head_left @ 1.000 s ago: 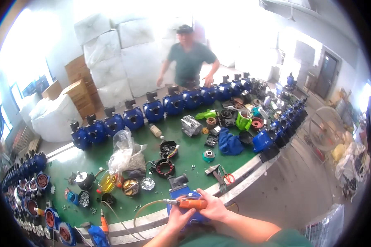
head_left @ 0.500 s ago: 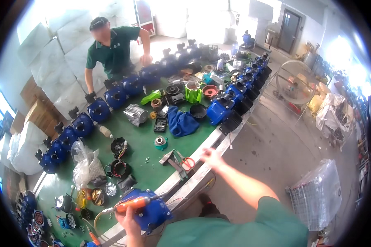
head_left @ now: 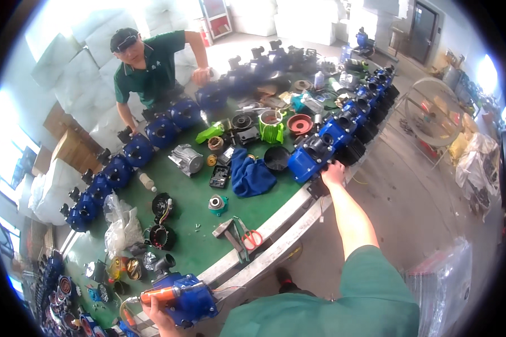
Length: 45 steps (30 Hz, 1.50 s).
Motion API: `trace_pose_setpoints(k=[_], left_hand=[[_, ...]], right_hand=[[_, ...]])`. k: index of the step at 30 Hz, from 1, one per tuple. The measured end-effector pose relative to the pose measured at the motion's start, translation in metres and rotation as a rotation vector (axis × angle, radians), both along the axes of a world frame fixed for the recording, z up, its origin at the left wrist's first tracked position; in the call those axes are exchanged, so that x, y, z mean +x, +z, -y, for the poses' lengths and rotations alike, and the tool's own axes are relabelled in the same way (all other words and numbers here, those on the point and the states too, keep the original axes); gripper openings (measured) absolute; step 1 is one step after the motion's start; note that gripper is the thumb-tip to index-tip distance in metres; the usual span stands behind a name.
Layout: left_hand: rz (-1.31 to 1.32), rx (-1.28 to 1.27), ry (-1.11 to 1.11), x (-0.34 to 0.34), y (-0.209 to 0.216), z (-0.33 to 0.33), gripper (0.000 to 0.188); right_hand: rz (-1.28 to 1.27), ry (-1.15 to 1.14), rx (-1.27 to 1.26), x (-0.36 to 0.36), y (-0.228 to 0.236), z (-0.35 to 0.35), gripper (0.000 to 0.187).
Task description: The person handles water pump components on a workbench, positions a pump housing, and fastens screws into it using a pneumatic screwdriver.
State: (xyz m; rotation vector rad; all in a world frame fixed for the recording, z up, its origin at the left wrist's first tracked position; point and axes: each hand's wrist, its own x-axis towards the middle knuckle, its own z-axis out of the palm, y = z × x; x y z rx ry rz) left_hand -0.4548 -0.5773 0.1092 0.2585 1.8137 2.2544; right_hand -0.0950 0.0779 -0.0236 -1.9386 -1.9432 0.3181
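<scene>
My left hand (head_left: 161,320) is wrapped round an orange air screwdriver (head_left: 162,295) with a hose at its back end. The tool lies across a blue pump (head_left: 195,304) at the table's near edge; whether its tip touches a bolt I cannot tell. Out to the right, my right hand (head_left: 334,174) has its fingers curled over the lower front of another blue pump (head_left: 308,159), the nearest in the right-hand row. Scissors with red handles (head_left: 252,240) lie by a grey metal bracket (head_left: 227,231) between the two pumps.
Across the green table (head_left: 208,261), a co-worker (head_left: 152,67) leans by a row of blue pumps (head_left: 138,150). A blue cloth (head_left: 252,175), a silver motor body (head_left: 186,159) and a bag of parts (head_left: 122,227) lie on top. A wire-guarded fan (head_left: 433,109) stands at right.
My right hand has reached forward and right from open air onto the nearest pump of the right row. My left hand still holds the screwdriver. The view has shifted a little.
</scene>
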Motion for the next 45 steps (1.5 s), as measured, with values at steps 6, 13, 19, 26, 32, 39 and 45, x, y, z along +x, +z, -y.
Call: trace_pose_setpoints(k=[6, 13, 19, 26, 32, 39, 45], left_hand=[[0.003, -0.04, 0.025, 0.008, 0.007, -0.009, 0.032], [0.008, -0.053, 0.115, 0.009, -0.003, -0.002, 0.034], [0.034, -0.048, 0.113, 0.021, 0.017, -0.016, 0.033], [0.045, 0.011, 0.056, 0.025, 0.03, -0.023, 0.038], [0.047, 0.038, 0.06, 0.024, 0.028, -0.017, 0.038], [-0.017, 0.022, -0.058, 0.015, 0.004, -0.007, 0.045], [-0.137, -0.09, -0.001, 0.023, -0.004, -0.008, 0.051]], right_hand=[[0.022, 0.03, 0.099, 0.016, -0.025, -0.01, 0.031], [0.091, -0.053, -0.085, 0.009, -0.027, -0.021, 0.038], [0.093, -0.072, -0.083, 0.015, -0.034, -0.027, 0.045], [0.095, -0.014, -0.047, 0.02, -0.026, -0.021, 0.05], [0.297, 0.277, 0.08, 0.002, -0.002, 0.034, 0.034], [-0.29, 0.421, 0.116, -0.038, -0.012, 0.133, 0.026], [-0.508, 1.23, -0.138, -0.173, 0.096, 0.344, 0.036]])
